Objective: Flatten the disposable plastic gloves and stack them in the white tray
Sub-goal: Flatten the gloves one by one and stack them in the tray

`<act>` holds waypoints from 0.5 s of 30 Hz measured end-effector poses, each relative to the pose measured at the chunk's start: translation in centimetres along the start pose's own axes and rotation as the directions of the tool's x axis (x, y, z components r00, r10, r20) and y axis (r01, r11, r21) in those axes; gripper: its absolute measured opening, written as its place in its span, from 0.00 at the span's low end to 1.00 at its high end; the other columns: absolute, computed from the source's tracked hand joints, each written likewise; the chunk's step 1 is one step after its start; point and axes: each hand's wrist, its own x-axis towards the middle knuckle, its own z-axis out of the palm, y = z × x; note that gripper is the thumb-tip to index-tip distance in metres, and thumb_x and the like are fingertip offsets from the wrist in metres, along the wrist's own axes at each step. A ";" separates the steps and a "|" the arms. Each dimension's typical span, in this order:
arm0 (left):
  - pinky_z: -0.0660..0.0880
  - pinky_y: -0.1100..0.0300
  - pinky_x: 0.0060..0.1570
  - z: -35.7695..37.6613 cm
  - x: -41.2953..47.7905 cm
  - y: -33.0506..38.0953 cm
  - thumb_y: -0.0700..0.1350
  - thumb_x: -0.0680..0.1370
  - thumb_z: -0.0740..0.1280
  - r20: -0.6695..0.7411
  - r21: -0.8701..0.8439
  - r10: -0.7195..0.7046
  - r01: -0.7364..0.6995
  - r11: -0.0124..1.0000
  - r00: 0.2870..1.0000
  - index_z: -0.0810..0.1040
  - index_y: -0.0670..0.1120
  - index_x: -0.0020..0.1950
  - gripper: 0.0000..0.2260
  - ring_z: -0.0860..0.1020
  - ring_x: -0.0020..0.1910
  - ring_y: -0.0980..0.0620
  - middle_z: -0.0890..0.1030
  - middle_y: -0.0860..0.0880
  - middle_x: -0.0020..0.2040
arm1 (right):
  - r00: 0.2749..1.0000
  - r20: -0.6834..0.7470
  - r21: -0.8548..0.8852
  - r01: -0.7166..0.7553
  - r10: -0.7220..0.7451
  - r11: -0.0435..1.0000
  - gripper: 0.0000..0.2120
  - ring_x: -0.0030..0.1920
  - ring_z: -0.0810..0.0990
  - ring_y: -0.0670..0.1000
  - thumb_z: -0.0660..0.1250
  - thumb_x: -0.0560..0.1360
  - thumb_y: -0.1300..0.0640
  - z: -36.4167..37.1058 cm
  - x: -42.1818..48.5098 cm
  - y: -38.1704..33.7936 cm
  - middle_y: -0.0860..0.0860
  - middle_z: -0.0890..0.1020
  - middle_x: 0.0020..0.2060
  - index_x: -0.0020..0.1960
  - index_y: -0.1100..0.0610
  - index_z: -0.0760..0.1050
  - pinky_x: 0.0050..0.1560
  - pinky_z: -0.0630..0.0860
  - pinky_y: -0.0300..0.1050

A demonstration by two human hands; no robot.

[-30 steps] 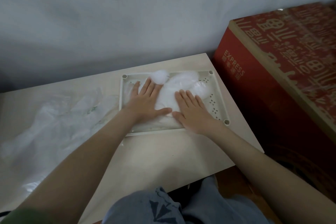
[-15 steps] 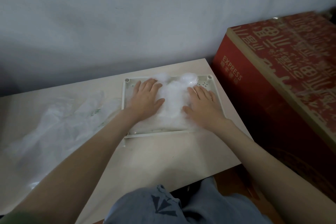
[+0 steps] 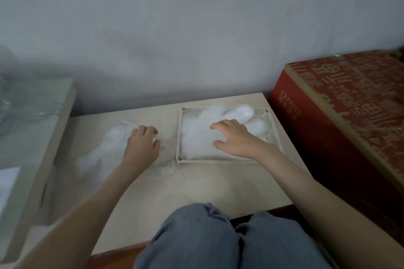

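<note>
The white tray [image 3: 218,161] sits at the table's far right. In it lies a stack of milky plastic gloves [image 3: 201,131], their puffy finger ends toward the wall. My right hand [image 3: 235,138] rests on this stack with fingers spread. To the left of the tray a heap of loose clear gloves [image 3: 102,153] lies on the table. There my left hand [image 3: 142,142] has its fingers curled into the heap and pinches a glove between thumb and fingers.
The pale table [image 3: 196,185] ends at the grey wall behind. A big red cardboard box [image 3: 349,107] stands close on the right. On the left is a raised pale ledge [image 3: 32,137] with clear plastic [image 3: 21,98] on it. My knees [image 3: 207,238] are at the front edge.
My left hand has left the tray and gone left onto the loose gloves, curling its fingers. My right hand has slid toward the middle of the stack. The view has swung left.
</note>
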 end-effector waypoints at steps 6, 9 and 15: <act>0.57 0.49 0.69 -0.8 -4.2 -5.3 0.60 0.75 0.66 0.351 0.178 -0.176 0.119 0.977 0.920 0.64 0.45 0.71 0.30 0.65 0.71 0.48 0.66 0.47 0.72 | 0.998 0.065 0.081 -0.013 0.007 0.997 0.23 0.72 0.57 0.52 0.58 0.79 0.48 -0.1 -0.7 -2.7 0.46 0.62 0.72 0.73 0.48 0.61 0.68 0.58 0.48; 0.63 0.53 0.62 -0.9 -4.8 -6.2 0.50 0.77 0.65 0.273 0.112 -0.143 0.116 0.987 0.951 0.70 0.44 0.63 0.17 0.71 0.63 0.46 0.73 0.46 0.65 | 0.997 0.071 0.118 -0.024 0.016 0.993 0.23 0.72 0.59 0.53 0.59 0.78 0.47 0.2 -0.8 -3.5 0.45 0.64 0.72 0.72 0.46 0.62 0.70 0.61 0.52; 0.70 0.55 0.46 -1.6 -5.7 -6.6 0.38 0.78 0.60 0.089 0.071 -0.184 0.178 0.981 0.979 0.76 0.43 0.49 0.06 0.76 0.48 0.44 0.78 0.44 0.51 | 0.998 0.064 0.153 -0.027 0.017 0.988 0.21 0.70 0.63 0.49 0.60 0.77 0.46 0.0 -1.5 -3.3 0.44 0.66 0.69 0.70 0.46 0.66 0.70 0.63 0.50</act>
